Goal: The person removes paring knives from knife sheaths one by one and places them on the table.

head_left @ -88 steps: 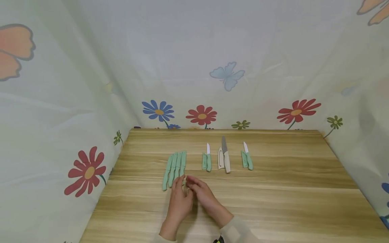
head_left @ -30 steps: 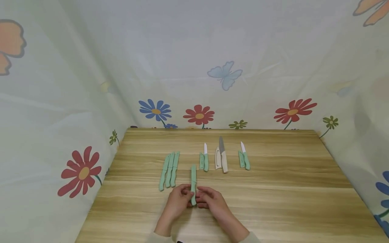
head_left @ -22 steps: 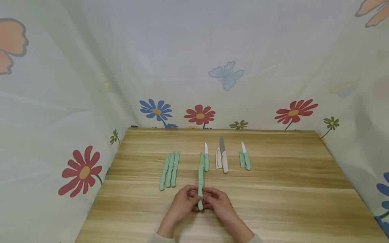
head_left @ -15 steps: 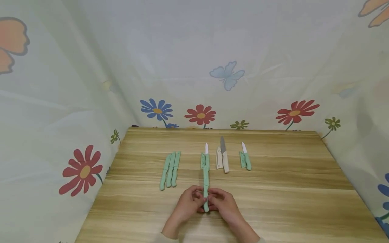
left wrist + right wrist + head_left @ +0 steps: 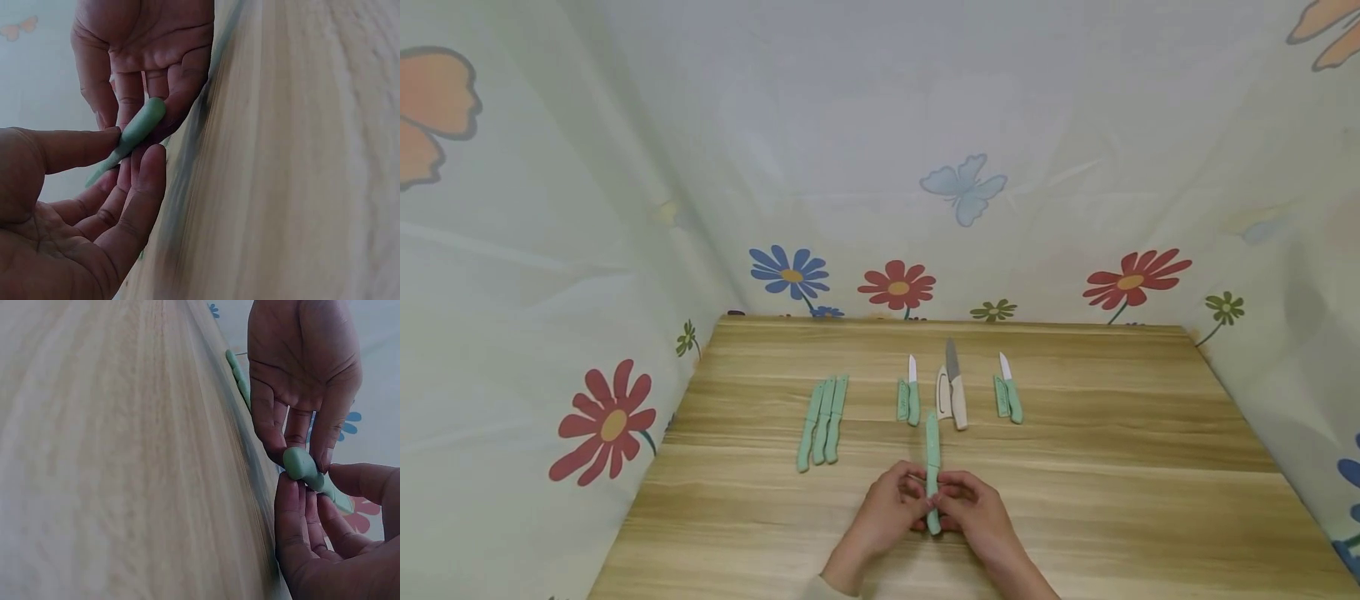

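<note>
Both hands hold one sheathed green knife (image 5: 933, 450) by its handle, sheath end pointing away from the body. The left hand (image 5: 889, 510) pinches the handle from the left and the right hand (image 5: 979, 515) from the right, thumbs on top. In the left wrist view the green handle (image 5: 142, 125) lies between the fingers of both hands; the right wrist view shows the rounded handle end (image 5: 300, 464) between the fingertips. Beyond the sheath tip lie a small green knife (image 5: 913, 403) with a white blade and a beige knife (image 5: 959, 403) with a grey blade, each beside its sheath.
On the wooden table (image 5: 1112, 500), several sheathed green knives (image 5: 823, 421) lie side by side at the left. Farther right is another small green knife (image 5: 1013, 402) with its sheath (image 5: 1002, 396) beside it. A flowered curtain (image 5: 850, 125) surrounds the table's back and sides.
One green sheathed knife was taken from the group at the left. Both hands have carried it to the right, and its tip now lies near the beige knife's sheath.
</note>
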`<state>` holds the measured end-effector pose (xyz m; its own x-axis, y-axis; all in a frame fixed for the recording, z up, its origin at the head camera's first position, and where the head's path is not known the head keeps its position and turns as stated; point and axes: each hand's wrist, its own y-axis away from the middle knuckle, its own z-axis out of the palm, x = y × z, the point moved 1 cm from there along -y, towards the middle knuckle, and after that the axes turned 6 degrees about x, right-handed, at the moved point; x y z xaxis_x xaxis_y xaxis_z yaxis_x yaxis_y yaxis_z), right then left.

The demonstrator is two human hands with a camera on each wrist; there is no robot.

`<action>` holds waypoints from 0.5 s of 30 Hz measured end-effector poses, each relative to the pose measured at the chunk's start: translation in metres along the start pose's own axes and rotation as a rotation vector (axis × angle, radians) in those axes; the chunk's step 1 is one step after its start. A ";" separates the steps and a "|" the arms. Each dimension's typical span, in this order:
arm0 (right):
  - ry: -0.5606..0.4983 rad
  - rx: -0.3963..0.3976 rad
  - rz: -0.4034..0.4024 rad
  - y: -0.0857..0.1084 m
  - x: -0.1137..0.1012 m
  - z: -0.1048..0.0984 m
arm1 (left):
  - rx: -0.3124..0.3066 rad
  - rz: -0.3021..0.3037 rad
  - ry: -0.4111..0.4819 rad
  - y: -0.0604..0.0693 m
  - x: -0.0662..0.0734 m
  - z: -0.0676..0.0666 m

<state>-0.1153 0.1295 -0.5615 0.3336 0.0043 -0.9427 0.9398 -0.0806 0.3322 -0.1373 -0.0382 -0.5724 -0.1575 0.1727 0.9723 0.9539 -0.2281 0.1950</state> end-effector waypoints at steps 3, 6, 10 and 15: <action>0.004 0.012 0.012 0.001 0.002 -0.006 | -0.012 -0.008 0.000 -0.001 -0.001 0.005; 0.007 0.022 0.021 0.001 0.003 -0.010 | -0.016 -0.006 -0.005 -0.001 0.000 0.009; -0.002 0.035 0.032 0.002 0.003 -0.013 | -0.008 0.006 -0.001 -0.001 0.001 0.014; -0.007 0.050 0.031 0.001 0.004 -0.015 | -0.006 0.011 0.014 -0.002 0.001 0.019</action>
<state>-0.1118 0.1448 -0.5645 0.3622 -0.0063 -0.9321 0.9238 -0.1305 0.3599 -0.1348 -0.0194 -0.5746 -0.1509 0.1566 0.9761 0.9540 -0.2355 0.1853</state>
